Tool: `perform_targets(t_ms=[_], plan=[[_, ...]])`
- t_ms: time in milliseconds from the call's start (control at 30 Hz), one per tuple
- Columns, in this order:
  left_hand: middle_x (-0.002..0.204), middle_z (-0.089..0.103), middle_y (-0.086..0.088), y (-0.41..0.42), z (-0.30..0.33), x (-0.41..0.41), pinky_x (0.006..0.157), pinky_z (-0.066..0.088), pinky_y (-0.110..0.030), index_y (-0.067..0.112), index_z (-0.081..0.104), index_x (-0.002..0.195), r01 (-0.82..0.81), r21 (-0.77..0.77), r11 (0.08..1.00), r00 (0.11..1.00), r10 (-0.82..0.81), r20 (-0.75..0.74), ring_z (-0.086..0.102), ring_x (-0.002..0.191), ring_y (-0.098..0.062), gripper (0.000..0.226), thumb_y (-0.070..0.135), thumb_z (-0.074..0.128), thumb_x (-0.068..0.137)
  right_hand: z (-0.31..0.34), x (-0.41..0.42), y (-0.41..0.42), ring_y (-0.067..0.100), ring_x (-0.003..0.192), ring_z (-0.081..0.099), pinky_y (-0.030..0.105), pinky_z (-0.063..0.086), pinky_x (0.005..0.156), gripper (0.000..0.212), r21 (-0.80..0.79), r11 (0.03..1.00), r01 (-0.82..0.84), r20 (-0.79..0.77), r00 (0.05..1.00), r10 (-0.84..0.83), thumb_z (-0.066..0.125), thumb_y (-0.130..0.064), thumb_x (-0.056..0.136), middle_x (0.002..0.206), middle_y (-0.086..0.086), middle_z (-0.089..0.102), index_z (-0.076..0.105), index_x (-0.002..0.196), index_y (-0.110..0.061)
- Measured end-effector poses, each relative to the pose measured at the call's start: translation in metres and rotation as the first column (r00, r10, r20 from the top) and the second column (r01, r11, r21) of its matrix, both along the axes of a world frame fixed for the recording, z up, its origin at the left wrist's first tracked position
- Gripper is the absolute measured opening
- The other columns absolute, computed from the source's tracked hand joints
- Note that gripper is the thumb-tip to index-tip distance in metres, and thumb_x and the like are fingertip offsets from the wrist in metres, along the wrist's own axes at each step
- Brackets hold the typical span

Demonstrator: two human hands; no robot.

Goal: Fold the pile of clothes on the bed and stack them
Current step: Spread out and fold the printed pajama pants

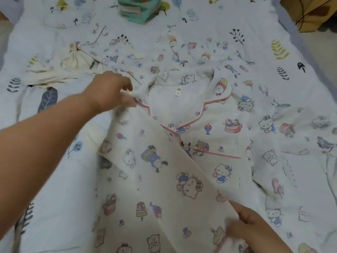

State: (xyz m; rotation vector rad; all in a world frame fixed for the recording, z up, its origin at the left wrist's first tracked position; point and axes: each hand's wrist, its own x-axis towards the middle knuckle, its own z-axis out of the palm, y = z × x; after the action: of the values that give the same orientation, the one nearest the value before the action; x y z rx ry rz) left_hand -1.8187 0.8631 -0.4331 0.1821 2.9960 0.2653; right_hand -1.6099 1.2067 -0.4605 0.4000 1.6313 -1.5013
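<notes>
Toward the bed's [60, 189] left edge lies a crumpled cream garment [73, 64], unfolded, likely waiting its turn; the left hand [111, 92] reaches over from that side and pinches the shirt [209, 136] at its pink-piped collar on the left shoulder, seemingly to carry that side across the front; the shirt, a cartoon-print pyjama top, lies face up mid-bed, its left panel lifted and swung over as a diagonal flap, so I judge a lengthwise fold is under way; at the far edge, centre, stands a green folded stack [139, 10], probably the finished clothes, kept clear of the working space; near the bed's front edge the right hand [249, 225] grips the flap's lower hem, fingers curled on the cloth, holding it taut so the fold line runs straight from collar to hem.
</notes>
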Motion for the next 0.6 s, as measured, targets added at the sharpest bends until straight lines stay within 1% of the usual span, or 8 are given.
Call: perform_targets(t_ms=[100,167,233,333,400,467,533,600], plan=[[0.111,0.057,-0.020,0.011,-0.033,0.019,0.085,0.040,-0.045,0.005,0.059,0.112,-0.220,0.107,0.970,0.960,0.234,-0.151,0.049,0.106,-0.038,0.039,0.033,0.064,0.085,-0.032,0.010,0.007,0.010,0.084,0.057,0.018,0.039,0.079,0.037,0.377,0.922,0.085,-0.053,0.996,-0.070,0.059,0.006,0.082,0.101,0.000,0.066,0.067,0.108,-0.019],[0.115,0.053,-0.024,0.010,-0.063,0.040,0.086,0.043,-0.048,0.002,0.054,0.115,-0.390,0.048,0.919,0.919,0.392,-0.038,0.048,0.107,-0.041,0.044,0.037,0.057,0.089,-0.045,0.017,0.003,-0.001,0.072,0.048,0.010,0.035,0.072,0.027,0.554,0.830,0.069,-0.143,0.990,0.014,0.068,-0.007,0.080,0.079,-0.010,0.057,0.064,0.104,-0.019],[0.113,0.053,-0.022,0.007,-0.092,0.064,0.087,0.044,-0.048,0.002,0.050,0.114,-0.508,-0.035,0.861,0.849,0.507,0.146,0.050,0.106,-0.040,0.054,0.048,0.057,0.086,-0.051,0.023,-0.002,-0.005,0.067,0.044,0.007,0.035,0.064,0.025,0.593,0.803,0.058,-0.177,0.982,0.059,0.070,-0.015,0.079,0.071,-0.014,0.050,0.060,0.098,-0.027],[0.114,0.058,-0.019,0.000,-0.119,0.088,0.085,0.044,-0.040,0.002,0.047,0.115,-0.628,0.028,0.778,0.733,0.579,0.357,0.054,0.105,-0.037,0.052,0.045,0.058,0.087,-0.052,0.024,-0.008,0.003,0.070,0.051,0.018,0.035,0.063,0.023,0.624,0.779,0.054,-0.157,0.986,0.057,0.064,-0.015,0.082,0.071,-0.010,0.057,0.058,0.094,-0.033],[0.108,0.061,-0.023,-0.012,-0.128,0.087,0.076,0.039,-0.036,0.005,0.052,0.104,-0.664,0.149,0.733,0.737,0.606,0.300,0.056,0.098,-0.038,0.029,0.029,0.057,0.090,-0.052,0.023,-0.010,0.004,0.071,0.053,0.021,0.036,0.066,0.033,0.619,0.785,0.026,-0.134,0.988,0.073,0.059,-0.012,0.084,0.071,-0.008,0.059,0.052,0.091,-0.044],[0.098,0.062,-0.026,-0.027,-0.126,0.082,0.070,0.035,-0.034,0.007,0.053,0.091,-0.690,0.234,0.685,0.723,0.671,0.165,0.057,0.091,-0.039,0.012,0.019,0.056,0.090,-0.054,0.024,-0.013,0.002,0.070,0.056,0.015,0.039,0.061,0.036,0.578,0.815,0.028,-0.159,0.984,0.078,0.059,-0.012,0.085,0.070,-0.006,0.062,0.052,0.086,-0.047],[0.096,0.061,-0.029,-0.038,-0.123,0.077,0.068,0.036,-0.036,0.005,0.054,0.094,-0.695,0.205,0.689,0.711,0.701,0.056,0.057,0.090,-0.043,0.013,0.017,0.053,0.091,-0.057,0.025,-0.020,0.000,0.070,0.057,0.010,0.040,0.059,0.032,0.567,0.823,0.033,-0.206,0.973,0.103,0.060,-0.014,0.086,0.073,-0.009,0.063,0.052,0.090,-0.045],[0.102,0.058,-0.032,-0.038,-0.120,0.076,0.071,0.040,-0.043,0.001,0.054,0.105,-0.676,0.099,0.730,0.733,0.680,-0.006,0.055,0.093,-0.046,0.021,0.017,0.051,0.091,-0.060,0.027,-0.031,0.008,0.080,0.060,0.018,0.046,0.070,0.035,0.659,0.752,0.008,-0.272,0.935,0.228,0.062,-0.010,0.084,0.087,-0.010,0.064,0.053,0.105,-0.038]])
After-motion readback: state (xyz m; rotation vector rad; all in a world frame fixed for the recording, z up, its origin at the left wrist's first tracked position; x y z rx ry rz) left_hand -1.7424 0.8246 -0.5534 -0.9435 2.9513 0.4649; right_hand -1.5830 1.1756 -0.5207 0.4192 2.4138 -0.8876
